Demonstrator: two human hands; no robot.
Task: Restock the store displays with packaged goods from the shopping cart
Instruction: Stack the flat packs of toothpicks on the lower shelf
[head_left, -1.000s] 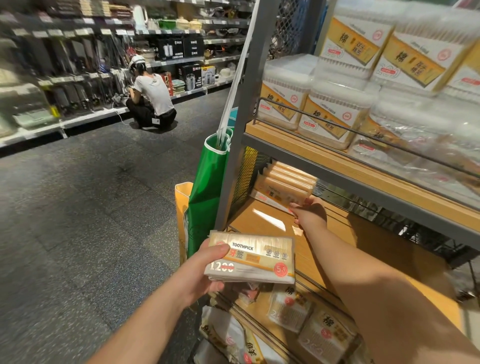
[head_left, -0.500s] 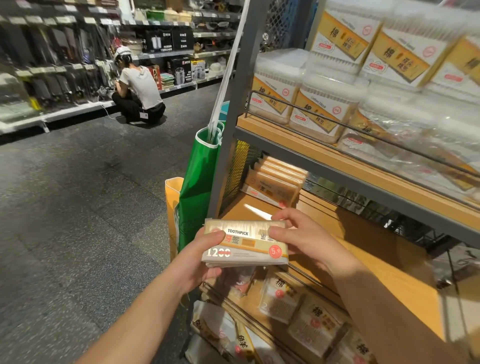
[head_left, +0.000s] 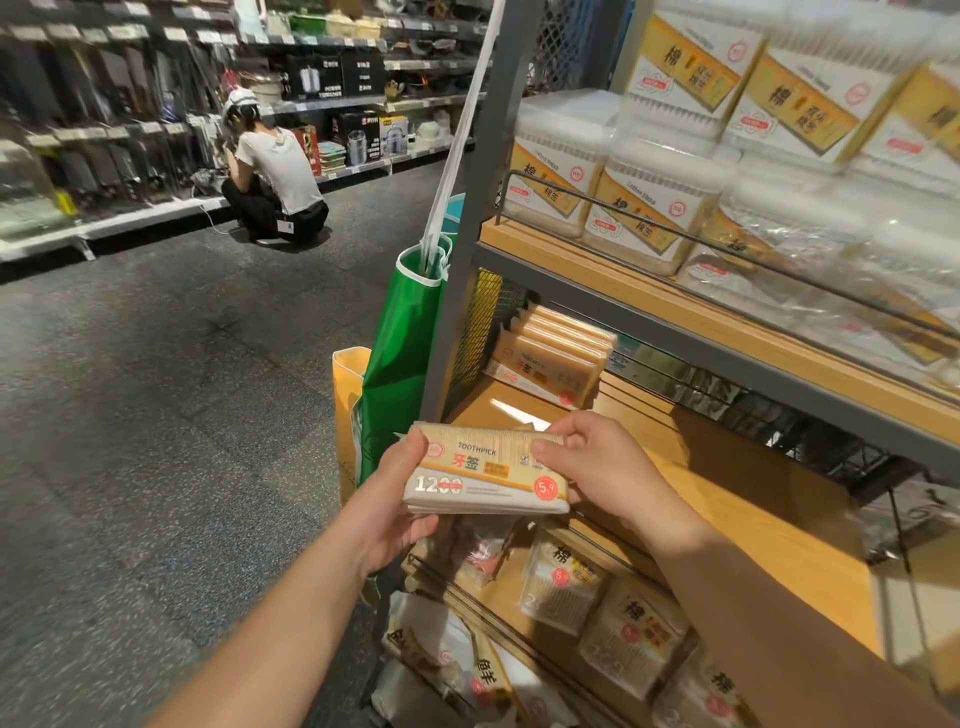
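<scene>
At lower centre of the frame, the left hand (head_left: 387, 512) and right hand (head_left: 597, 470) both grasp a toothpick pack (head_left: 485, 475) by its ends, in front of the wooden middle shelf (head_left: 727, 483). This looks like the placing step; next, the pack likely needs carrying up-frame to the toothpick stack (head_left: 553, 361).

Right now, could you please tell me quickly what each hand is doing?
Left hand: grips the left end of the toothpick pack.
Right hand: fingers pinch the same pack's right end.
</scene>
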